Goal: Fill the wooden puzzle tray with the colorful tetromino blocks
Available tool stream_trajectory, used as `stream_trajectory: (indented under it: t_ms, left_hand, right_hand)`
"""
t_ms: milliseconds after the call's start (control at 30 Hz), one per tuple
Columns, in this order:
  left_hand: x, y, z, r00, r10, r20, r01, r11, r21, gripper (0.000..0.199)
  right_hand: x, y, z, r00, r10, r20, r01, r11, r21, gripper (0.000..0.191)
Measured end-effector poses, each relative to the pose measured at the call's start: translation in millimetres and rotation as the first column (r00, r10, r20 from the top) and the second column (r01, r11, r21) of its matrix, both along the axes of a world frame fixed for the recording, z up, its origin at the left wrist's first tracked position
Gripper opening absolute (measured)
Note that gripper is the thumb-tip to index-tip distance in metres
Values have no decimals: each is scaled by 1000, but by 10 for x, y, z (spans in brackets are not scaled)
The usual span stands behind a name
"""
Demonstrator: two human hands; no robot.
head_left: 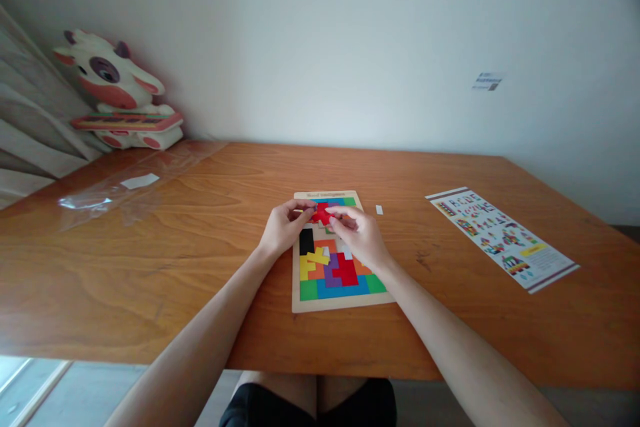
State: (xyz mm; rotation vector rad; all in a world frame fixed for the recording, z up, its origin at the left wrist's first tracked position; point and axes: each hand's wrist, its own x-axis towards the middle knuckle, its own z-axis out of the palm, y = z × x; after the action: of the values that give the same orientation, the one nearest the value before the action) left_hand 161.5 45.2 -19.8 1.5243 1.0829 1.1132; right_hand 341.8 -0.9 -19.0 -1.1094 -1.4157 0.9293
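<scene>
A wooden puzzle board lies on the table before me, filled in large part with coloured block pieces. Over its upper half, my left hand and my right hand meet at a red puzzle piece. My left hand's thumb and fingers pinch its left side, and my right hand's fingertips close on its right side. Below them, a yellow piece lies askew on top of other pieces. A black piece sits by the board's left edge, under my left wrist. My fingers partly cover the upper rows.
A printed pattern sheet lies to the right. A small white slip is just beside the board. At the back left stand a cow-shaped toy keyboard and a clear plastic bag. The wall borders the table's far edge.
</scene>
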Motion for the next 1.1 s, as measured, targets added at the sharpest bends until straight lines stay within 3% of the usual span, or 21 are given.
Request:
stream_trajectory:
  t_ms: [233,400,567,767,867,967,1100]
  left_hand:
    - [6,-74,91,995,-96,35,97,995,-26,42]
    - [15,-61,104,989,-34,147,48,995,-91,42]
    - [23,-78,136,989,-46,139,59,994,-94,42]
    - [36,-78,131,986,-6,164,24,994,-109,43]
    - [29,-50,109,982,61,176,-38,991,-131,44]
    - [22,-31,96,978,88,191,-61,988,-145,44]
    - [24,-33,102,980,66,188,-37,987,-157,45]
  right_hand:
    - [36,21,38,985,-16,-172,-5,993,-121,26]
    - [37,0,13,999,37,-31,-39,996,-78,29]
    - [3,-43,7,993,69,99,-68,998,-17,37]
    - [63,-68,83,966,-62,251,39,995,95,33]
    - [141,-103,159,908,88,409,-164,974,154,28]
    - [193,-145,208,797,278,536,-398,910,119,26]
    - [241,-158,225,695,362,621,-480,877,26,33]
